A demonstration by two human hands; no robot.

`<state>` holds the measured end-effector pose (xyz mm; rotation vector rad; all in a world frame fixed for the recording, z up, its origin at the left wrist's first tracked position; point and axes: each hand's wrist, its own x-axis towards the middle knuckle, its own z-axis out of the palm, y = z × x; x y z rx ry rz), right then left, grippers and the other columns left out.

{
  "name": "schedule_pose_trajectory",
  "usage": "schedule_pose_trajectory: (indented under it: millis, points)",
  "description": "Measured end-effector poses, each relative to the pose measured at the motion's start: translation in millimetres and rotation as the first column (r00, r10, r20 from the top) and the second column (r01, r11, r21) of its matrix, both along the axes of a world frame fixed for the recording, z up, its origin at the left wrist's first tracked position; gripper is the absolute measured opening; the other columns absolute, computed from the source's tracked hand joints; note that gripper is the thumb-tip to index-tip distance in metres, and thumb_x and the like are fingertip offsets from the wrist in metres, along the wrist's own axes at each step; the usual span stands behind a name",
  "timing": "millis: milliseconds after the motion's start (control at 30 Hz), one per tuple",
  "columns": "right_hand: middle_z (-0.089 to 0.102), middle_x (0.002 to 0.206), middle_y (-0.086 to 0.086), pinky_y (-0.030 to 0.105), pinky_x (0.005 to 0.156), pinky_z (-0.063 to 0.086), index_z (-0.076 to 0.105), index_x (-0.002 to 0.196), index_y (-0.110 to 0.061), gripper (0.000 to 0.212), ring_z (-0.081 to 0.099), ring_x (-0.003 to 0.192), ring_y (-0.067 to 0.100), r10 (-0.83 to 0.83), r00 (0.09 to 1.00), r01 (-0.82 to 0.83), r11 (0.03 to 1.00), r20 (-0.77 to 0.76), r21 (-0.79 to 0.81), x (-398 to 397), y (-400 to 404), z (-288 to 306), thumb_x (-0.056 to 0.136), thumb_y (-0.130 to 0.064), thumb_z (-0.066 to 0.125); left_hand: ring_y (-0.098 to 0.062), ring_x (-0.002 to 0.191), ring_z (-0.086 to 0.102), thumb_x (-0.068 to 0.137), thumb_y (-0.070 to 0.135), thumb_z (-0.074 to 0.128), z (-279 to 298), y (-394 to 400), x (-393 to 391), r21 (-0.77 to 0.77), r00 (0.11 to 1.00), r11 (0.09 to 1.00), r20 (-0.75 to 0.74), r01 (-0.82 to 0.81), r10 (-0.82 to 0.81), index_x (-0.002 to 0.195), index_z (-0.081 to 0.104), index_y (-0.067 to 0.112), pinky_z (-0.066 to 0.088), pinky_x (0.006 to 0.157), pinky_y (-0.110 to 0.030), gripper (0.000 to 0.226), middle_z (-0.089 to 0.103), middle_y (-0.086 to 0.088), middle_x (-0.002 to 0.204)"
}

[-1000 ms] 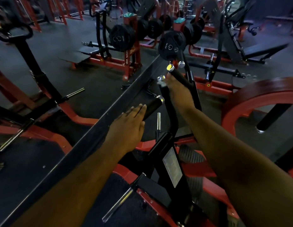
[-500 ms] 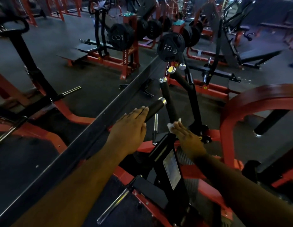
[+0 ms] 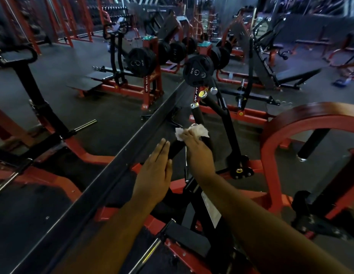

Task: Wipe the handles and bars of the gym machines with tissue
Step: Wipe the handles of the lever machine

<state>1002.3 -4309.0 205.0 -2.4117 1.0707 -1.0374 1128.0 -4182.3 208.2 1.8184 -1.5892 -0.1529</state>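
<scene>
Red steel frames (image 3: pixel 112 88) and black weight plates (image 3: pixel 141 62) fill the gym floor at the far left, where a chrome-tipped bar (image 3: pixel 86 125) juts from a neighbouring machine. Nearer the middle, a person's left hand (image 3: pixel 154 175) lies flat, fingers straight and together, against the lower end of a short black handle (image 3: pixel 175 148), holding nothing. Just beside it, the right hand (image 3: pixel 197 150) presses a crumpled white tissue (image 3: pixel 192 131) over that handle's upper end, fingers bent around the wad. Behind rise two longer black handles (image 3: pixel 197 115) with metal end caps, and a loaded plate (image 3: pixel 197 72) hangs above them. A red curved frame (image 3: pixel 302 123) arcs at the right. To wipe this grip well, the tissue should likely wrap fully around the foam and be drawn along its whole length with a twist, the flat left hand steadying the handle so that it does not swing; the end cap probably deserves a pass too.
</scene>
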Motion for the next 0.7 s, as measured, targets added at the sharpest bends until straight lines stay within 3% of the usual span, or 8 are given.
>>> schedule_pose_trajectory:
  millis: [100,200,233,300,367,467,567,700]
  points:
    - [0.044,0.158,0.001,0.03,0.118,0.035,0.05,0.15,-0.018,0.062,0.034,0.149,0.013,0.132,0.991,-0.132,0.989,-0.002,-0.067,-2,36,-11,0.095,0.011,0.054,-0.005,0.155,0.004,0.108,0.045,0.028,-20,21,5,0.011,0.999,1.0,0.032,0.027,-0.028,0.163,0.001,0.025,0.012,0.127,-0.035,0.064,-0.004,0.012,0.17]
    - [0.05,0.154,-0.004,0.026,0.116,0.04,0.053,0.147,-0.017,0.064,0.04,0.143,0.004,0.29,0.956,-0.292,0.953,-0.031,-0.086,-25,46,-8,0.09,0.01,0.054,-0.003,0.157,-0.006,0.109,0.053,0.02,-33,35,10,0.016,0.993,0.999,0.11,0.036,-0.037,0.161,-0.013,0.029,-0.001,0.124,-0.028,0.067,-0.013,0.013,0.17]
    - [0.052,0.151,-0.006,0.029,0.113,0.044,0.054,0.147,-0.019,0.062,0.046,0.139,0.002,0.266,0.964,-0.265,0.96,0.001,-0.088,-32,38,-4,0.091,0.006,0.052,-0.004,0.157,-0.007,0.109,0.053,0.021,-34,36,11,0.015,0.991,0.999,0.13,0.037,-0.038,0.162,-0.014,0.028,0.0,0.125,-0.031,0.068,-0.013,0.011,0.171]
    - [0.062,0.142,-0.004,0.029,0.107,0.048,0.055,0.146,-0.022,0.057,0.06,0.127,0.01,0.047,0.994,-0.045,0.999,0.099,-0.021,-38,11,7,0.095,0.001,0.047,-0.008,0.158,-0.003,0.108,0.051,0.025,-36,35,11,0.022,0.987,0.999,0.154,0.034,-0.037,0.163,-0.011,0.024,0.005,0.126,-0.036,0.071,-0.011,0.006,0.172]
    - [0.066,0.137,0.002,0.021,0.101,0.045,0.056,0.146,-0.026,0.057,0.065,0.12,0.019,-0.126,0.99,0.12,0.989,0.068,0.085,-28,-3,16,0.097,0.002,0.047,-0.01,0.158,0.0,0.107,0.051,0.025,-35,35,12,0.023,0.987,0.999,0.152,0.041,-0.044,0.164,-0.009,0.023,0.008,0.127,-0.038,0.072,-0.007,0.004,0.173]
    - [0.055,0.15,0.002,0.02,0.112,0.034,0.056,0.146,-0.022,0.054,0.053,0.137,0.019,-0.062,0.998,0.062,0.998,-0.029,0.021,3,22,8,0.099,0.002,0.047,-0.007,0.158,-0.004,0.107,0.052,0.023,-35,37,15,0.041,0.986,0.997,0.153,0.067,-0.072,0.163,-0.013,0.024,0.005,0.127,-0.038,0.072,-0.009,0.004,0.172]
    - [0.045,0.156,0.001,0.025,0.123,0.028,0.054,0.147,-0.013,0.049,0.035,0.148,0.008,0.059,0.998,-0.058,0.996,0.018,-0.068,7,66,-4,0.1,-0.002,0.047,-0.006,0.157,-0.01,0.108,0.049,0.022,-35,38,16,0.055,0.98,0.995,0.175,0.084,-0.092,0.163,-0.013,0.02,0.002,0.129,-0.039,0.071,-0.016,0.005,0.171]
    - [0.056,0.147,0.003,0.025,0.114,0.042,0.064,0.135,-0.005,0.039,0.049,0.139,0.005,0.231,0.969,-0.227,0.972,0.092,-0.058,-19,99,-16,0.099,0.0,0.05,-0.008,0.157,-0.009,0.109,0.048,0.021,-37,38,19,0.042,0.98,0.99,0.142,0.137,-0.141,0.164,-0.01,0.018,0.006,0.129,-0.043,0.07,-0.015,0.003,0.171]
